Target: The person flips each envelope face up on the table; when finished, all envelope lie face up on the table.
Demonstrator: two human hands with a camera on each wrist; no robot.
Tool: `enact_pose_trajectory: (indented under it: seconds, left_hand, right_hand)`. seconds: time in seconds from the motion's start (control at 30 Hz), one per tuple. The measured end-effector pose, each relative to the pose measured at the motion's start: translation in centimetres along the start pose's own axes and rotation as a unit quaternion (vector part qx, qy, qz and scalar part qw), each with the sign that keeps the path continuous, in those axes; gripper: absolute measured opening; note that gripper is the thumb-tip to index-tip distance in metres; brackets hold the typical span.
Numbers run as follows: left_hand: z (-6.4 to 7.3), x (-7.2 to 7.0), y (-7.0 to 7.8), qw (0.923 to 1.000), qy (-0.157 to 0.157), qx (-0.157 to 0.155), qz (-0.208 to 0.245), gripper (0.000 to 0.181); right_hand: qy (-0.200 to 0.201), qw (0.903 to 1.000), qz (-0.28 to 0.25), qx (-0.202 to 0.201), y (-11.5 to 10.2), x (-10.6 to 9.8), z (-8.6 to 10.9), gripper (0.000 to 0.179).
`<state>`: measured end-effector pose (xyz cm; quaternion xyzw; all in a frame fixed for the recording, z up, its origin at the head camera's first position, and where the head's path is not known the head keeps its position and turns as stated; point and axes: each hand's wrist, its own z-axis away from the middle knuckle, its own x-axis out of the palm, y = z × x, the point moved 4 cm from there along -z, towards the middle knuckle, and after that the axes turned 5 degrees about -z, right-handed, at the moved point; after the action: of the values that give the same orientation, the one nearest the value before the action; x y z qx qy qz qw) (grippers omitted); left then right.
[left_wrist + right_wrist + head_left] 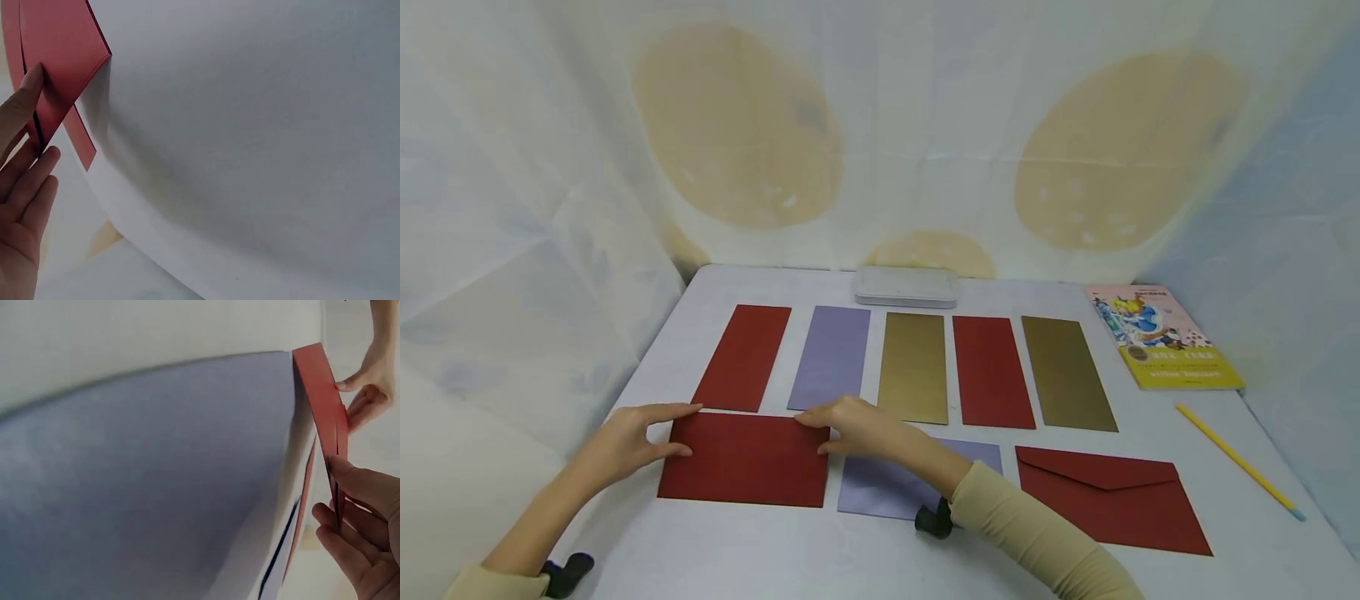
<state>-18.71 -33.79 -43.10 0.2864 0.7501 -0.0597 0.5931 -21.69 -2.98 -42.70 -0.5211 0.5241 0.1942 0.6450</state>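
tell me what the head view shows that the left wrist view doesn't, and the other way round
Only the head view: the right hand, purple envelopes, gold envelopes, book, pencil, pale case and sleeves.
Only the left wrist view: a dark line along the held red envelope.
Both: that envelope, the left hand pinching it, another red envelope, the table and the curtain.

lavender envelope (pixel 880 492): partly hidden behind right forearm (pixel 931 457). book (pixel 1161 333): lettering unreadable. left wrist view: red envelope (pixel 65 37) cut by upper edge. right wrist view: right hand (pixel 370 528) cut by right edge.
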Motion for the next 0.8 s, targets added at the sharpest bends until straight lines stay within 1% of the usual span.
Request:
enact_pose_trajectory:
  seconds: [0.07,0.13,0.2,0.3,0.43,0.57,0.7,0.8]
  left_hand:
    - [-0.1,0.2,-0.2,0.9990,-0.036,-0.025,0.010,0.061]
    - [-0.1,0.4,-0.3,0.9969,-0.063,-0.042,0.022,0.059]
    - [-0.2,0.6,-0.4,0.9951,-0.080,-0.052,0.027,0.057]
    - [-0.2,0.9,-0.5,0.9935,-0.094,-0.056,0.031,0.057]
    - [-0.3,1.2,-0.8,0.9930,-0.099,-0.057,0.030,0.057]
    - [-0.4,1.4,-0.8,0.9934,-0.094,-0.058,0.033,0.058]
    - [-0.2,1.3,-0.1,0.9935,-0.088,-0.061,0.038,0.063]
    - [0.4,0.9,0.9,0.9938,-0.086,-0.061,0.035,0.066]
  right_hand:
    - [-0.003,1.0000,-0.007,0.000,0.0,0.3,0.1,0.051]
    - [-0.007,0.9999,-0.012,-0.003,0.1,0.7,0.1,0.050]
    - [-0.008,0.9998,-0.011,-0.012,0.2,0.9,0.1,0.048]
    - [-0.007,0.9998,-0.010,-0.015,0.3,1.2,0.1,0.046]
    - [-0.006,0.9999,-0.014,-0.007,0.5,1.2,0.1,0.045]
    - [-0.004,0.9999,-0.015,-0.004,0.7,1.3,0.4,0.045]
    - [-0.009,0.9999,-0.011,-0.002,0.7,1.3,1.1,0.045]
    - [-0.015,0.9997,-0.017,-0.001,0.5,1.1,2.0,0.042]
